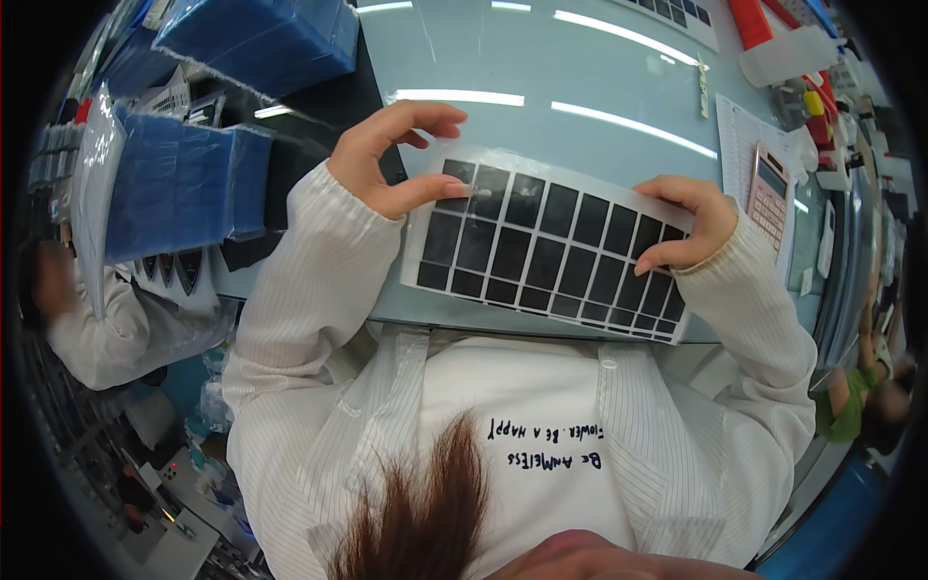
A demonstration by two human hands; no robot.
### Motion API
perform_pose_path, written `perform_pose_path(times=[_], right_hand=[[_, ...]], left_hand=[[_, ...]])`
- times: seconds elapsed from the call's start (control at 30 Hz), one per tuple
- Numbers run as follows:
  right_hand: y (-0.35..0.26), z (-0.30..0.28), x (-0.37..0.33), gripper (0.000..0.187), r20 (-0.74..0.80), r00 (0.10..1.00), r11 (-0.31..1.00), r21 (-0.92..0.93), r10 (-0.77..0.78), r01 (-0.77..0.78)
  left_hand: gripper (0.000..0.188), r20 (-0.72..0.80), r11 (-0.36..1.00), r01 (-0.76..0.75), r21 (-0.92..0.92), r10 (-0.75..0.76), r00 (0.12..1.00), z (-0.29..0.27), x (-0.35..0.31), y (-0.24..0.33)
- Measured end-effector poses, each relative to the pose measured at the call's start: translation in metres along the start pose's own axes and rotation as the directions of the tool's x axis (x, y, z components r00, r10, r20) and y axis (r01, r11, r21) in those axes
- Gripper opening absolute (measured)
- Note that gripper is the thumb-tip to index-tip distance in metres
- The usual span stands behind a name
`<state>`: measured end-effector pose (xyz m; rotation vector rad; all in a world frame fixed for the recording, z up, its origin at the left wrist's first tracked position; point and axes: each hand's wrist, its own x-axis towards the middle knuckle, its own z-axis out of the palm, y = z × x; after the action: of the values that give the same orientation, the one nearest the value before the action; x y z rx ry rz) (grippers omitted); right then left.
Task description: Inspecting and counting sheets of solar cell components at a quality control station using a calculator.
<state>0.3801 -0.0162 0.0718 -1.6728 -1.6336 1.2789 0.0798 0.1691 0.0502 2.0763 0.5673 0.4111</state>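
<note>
A white sheet bearing rows of black rectangular pieces (509, 253) lies tilted across the near part of the glass-topped table, its right end lower than its left. My right hand (698, 224) grips the sheet's right end, thumb on its face and fingers bent at the upper edge. At the upper left corner is my left hand (385, 162), its thumb lying over a black piece. The other fingers of that hand curve above the sheet, apart from the thumb. Something clear and shiny shows by the thumb; I cannot tell whether it is film or glare.
Blue film-wrapped stacks (169, 174) stand at the left. On the right are a pink calculator (769, 198) on paper, a clear plastic bottle (788, 55) and a red rack (749, 24). Another sheet (691, 17) lies at the far edge. Co-workers sit at both sides.
</note>
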Motion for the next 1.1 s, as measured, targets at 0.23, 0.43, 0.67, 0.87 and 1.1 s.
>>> perform_pose_path(times=[0.23,0.43,0.67,0.87,1.1], right_hand=[[0.002,-0.043,0.017,0.035,-0.116,0.988,0.992,0.084,0.100,-0.091],[0.047,-0.095,0.075,0.034,-0.109,0.994,0.994,-0.111,-0.025,0.013],[0.073,-0.081,0.088,0.041,-0.323,0.940,0.837,-0.540,-0.105,-0.092],[0.006,-0.058,0.043,0.070,0.031,0.949,0.900,-0.310,-0.313,0.307],[-0.002,-0.012,0.018,0.060,0.223,0.974,0.994,-0.107,0.041,-0.017]], left_hand=[[0.071,-0.221,0.998,-0.045,0.045,0.054,0.974,-0.012,-0.018,-0.003],[0.078,0.001,0.969,-0.130,0.210,0.132,0.991,0.002,-0.018,0.015],[0.068,0.057,0.969,-0.130,0.210,0.120,0.991,0.004,-0.011,0.006],[0.068,0.033,0.977,-0.129,0.171,0.125,0.992,0.004,-0.001,0.003],[0.083,-0.015,0.994,0.083,0.072,-0.083,0.996,0.011,-0.001,-0.001]])
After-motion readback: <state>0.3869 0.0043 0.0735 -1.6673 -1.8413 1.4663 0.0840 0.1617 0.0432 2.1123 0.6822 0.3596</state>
